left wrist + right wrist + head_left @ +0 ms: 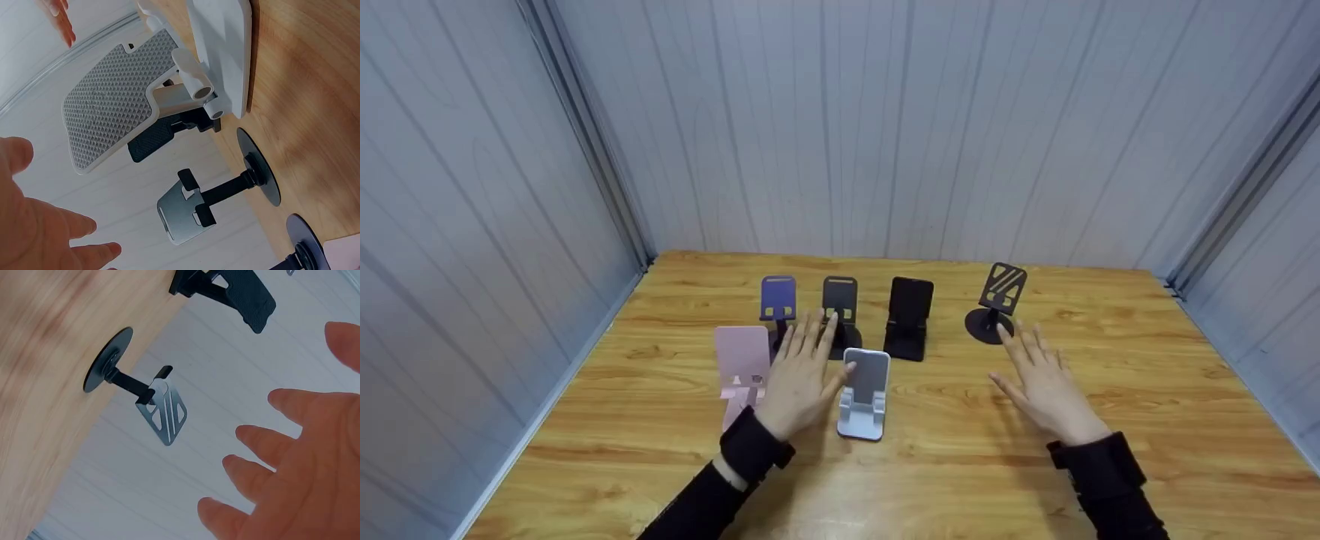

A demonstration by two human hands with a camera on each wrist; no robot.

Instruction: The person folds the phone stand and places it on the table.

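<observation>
My left hand [799,386] hovers with straight, spread fingers between a pink phone stand [742,356] and a white phone stand [864,420] with a grey pad. It holds nothing. Beyond its fingertips are a blue-purple phone stand [778,292] and a dark grey one [840,291], both partly hidden. On the right, my right hand [1046,394] is held above the table, fingers spread, holding nothing. Nearest to it is a round-based black phone stand [1003,289] with slanted slots, shown apart from the fingers in the right wrist view. A black folding phone stand [910,315] is between the hands.
The stands are on a wood-grain table [660,450]. Pale panelled walls [855,135] rise behind it and along both sides, with metal strips at the corners.
</observation>
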